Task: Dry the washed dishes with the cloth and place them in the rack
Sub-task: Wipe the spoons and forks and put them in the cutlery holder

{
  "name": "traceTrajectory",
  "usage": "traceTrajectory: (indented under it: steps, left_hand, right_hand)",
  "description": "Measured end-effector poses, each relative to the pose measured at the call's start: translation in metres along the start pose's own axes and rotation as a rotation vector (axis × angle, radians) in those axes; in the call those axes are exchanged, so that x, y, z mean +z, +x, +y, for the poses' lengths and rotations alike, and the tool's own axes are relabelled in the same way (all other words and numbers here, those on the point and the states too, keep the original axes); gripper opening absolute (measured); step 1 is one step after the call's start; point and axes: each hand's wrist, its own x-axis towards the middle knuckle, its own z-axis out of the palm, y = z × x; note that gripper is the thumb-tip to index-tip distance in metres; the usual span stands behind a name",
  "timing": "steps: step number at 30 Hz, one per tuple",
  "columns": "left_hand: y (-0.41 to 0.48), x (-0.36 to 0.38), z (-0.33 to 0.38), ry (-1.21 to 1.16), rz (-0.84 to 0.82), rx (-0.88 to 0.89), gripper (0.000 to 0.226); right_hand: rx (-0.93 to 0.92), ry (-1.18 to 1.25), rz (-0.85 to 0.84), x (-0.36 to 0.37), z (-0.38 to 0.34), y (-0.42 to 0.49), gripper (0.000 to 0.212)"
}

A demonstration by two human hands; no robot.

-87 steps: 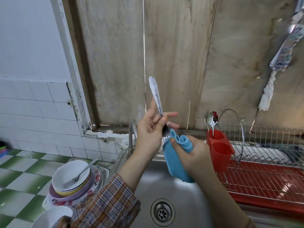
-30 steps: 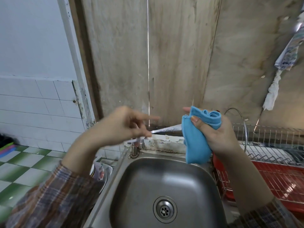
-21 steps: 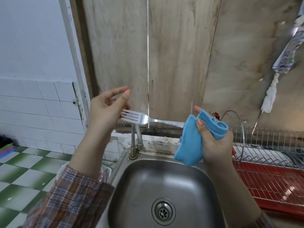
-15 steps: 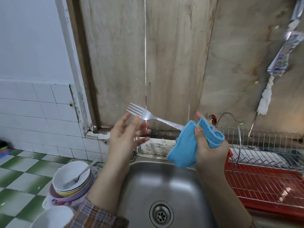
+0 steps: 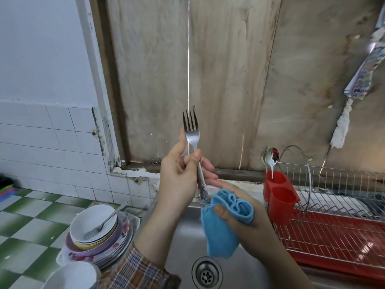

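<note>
Over the steel sink (image 5: 181, 236) my left hand (image 5: 179, 176) pinches a metal fork (image 5: 192, 134) by its neck, tines pointing up. The fork's handle runs down into a folded blue cloth (image 5: 225, 224), which my right hand (image 5: 243, 217) grips around the handle's lower end. A wire dish rack (image 5: 343, 192) on a red tray (image 5: 337, 240) stands to the right. Its red cutlery cup (image 5: 279, 197) holds a spoon (image 5: 273, 157) and another fork.
Left of the sink, a stack of bowls and plates (image 5: 98, 236) on the green-checked counter carries another fork (image 5: 104, 222). A white bowl (image 5: 70, 276) sits at the bottom left. The sink drain (image 5: 206, 274) lies below my hands. A wooden board wall rises behind.
The fork has swung from lying sideways to standing upright. My left hand took hold of its neck, and my right hand with the cloth slid down to the handle's end.
</note>
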Motion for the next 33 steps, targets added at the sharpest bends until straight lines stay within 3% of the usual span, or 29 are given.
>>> traceTrajectory:
  steps: [5, 7, 9, 11, 13, 15, 17, 21, 26, 30, 33]
  left_hand:
    - [0.003, 0.002, -0.018, 0.056, 0.015, 0.047, 0.05]
    - [-0.003, 0.006, -0.024, 0.097, -0.046, 0.054, 0.051]
    - [-0.009, 0.013, -0.03, 0.166, -0.125, 0.074, 0.051]
    - [-0.016, 0.019, -0.036, 0.268, -0.174, 0.108, 0.039]
    - [-0.02, 0.021, -0.038, 0.269, -0.195, 0.116, 0.029]
    - [-0.022, 0.018, -0.037, 0.231, -0.224, 0.116, 0.037]
    - [-0.022, 0.013, -0.034, 0.243, -0.237, 0.12, 0.043]
    - [-0.021, 0.005, -0.036, 0.328, -0.2, 0.183, 0.045]
    - [-0.02, -0.009, -0.037, 0.478, -0.22, 0.245, 0.056]
    - [-0.026, -0.009, -0.034, 0.546, -0.205, 0.277, 0.048]
    - [-0.027, -0.014, -0.033, 0.592, -0.217, 0.282, 0.051]
  right_hand:
    - [0.056, 0.335, 0.513, -0.009, -0.005, 0.018, 0.059]
    - [0.008, 0.419, 0.576, -0.016, -0.011, 0.03, 0.086]
    - [-0.05, 0.441, 0.511, -0.016, -0.012, 0.041, 0.106]
    - [-0.081, 0.305, 0.411, -0.011, -0.015, 0.048, 0.094]
    - [-0.099, 0.193, 0.39, -0.009, -0.02, 0.053, 0.058]
    - [-0.147, 0.122, 0.425, -0.011, -0.023, 0.056, 0.03]
    - [-0.206, 0.022, 0.45, -0.016, -0.026, 0.059, 0.02]
    - [-0.284, -0.086, 0.443, -0.017, -0.027, 0.061, 0.014]
    - [-0.287, -0.19, 0.298, -0.016, -0.021, 0.051, 0.034]
    - [-0.415, -0.394, 0.389, -0.023, -0.025, 0.052, 0.022]
    - [-0.369, -0.401, 0.345, -0.023, -0.026, 0.051, 0.016]
